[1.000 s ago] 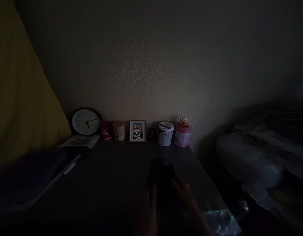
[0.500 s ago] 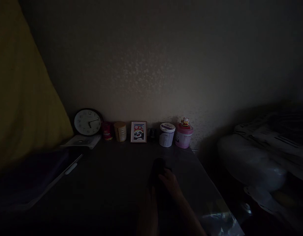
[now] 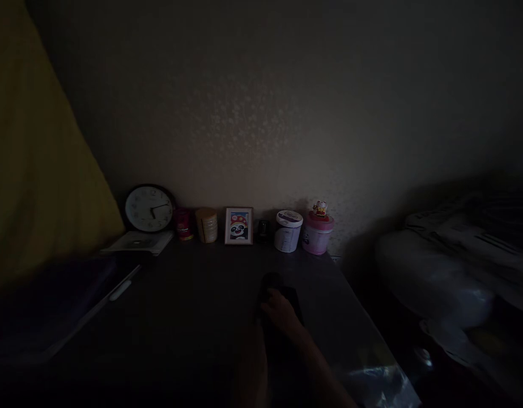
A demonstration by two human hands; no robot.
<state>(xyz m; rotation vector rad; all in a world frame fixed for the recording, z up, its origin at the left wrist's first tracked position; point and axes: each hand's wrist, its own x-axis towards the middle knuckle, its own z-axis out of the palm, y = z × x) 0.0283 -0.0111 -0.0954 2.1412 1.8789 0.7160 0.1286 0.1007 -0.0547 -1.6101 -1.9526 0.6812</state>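
Note:
The room is very dark. A black object (image 3: 275,285), too dim to name, lies on the dark desk (image 3: 193,306) in front of me. My right hand (image 3: 280,313) rests on top of it, fingers curled over its near part. My left hand (image 3: 253,362) is a faint shape just to the left of the object, low in the view; its fingers do not show clearly.
Along the wall stand a round clock (image 3: 149,208), a red tin (image 3: 183,224), a tan jar (image 3: 206,225), a framed panda picture (image 3: 238,226), a white tub (image 3: 288,230) and a pink tub (image 3: 316,233). A laptop (image 3: 61,300) lies left. Bedding (image 3: 452,266) lies right.
My right hand has moved from the object's right side up and left onto its top. My left hand has sunk lower and grown dimmer.

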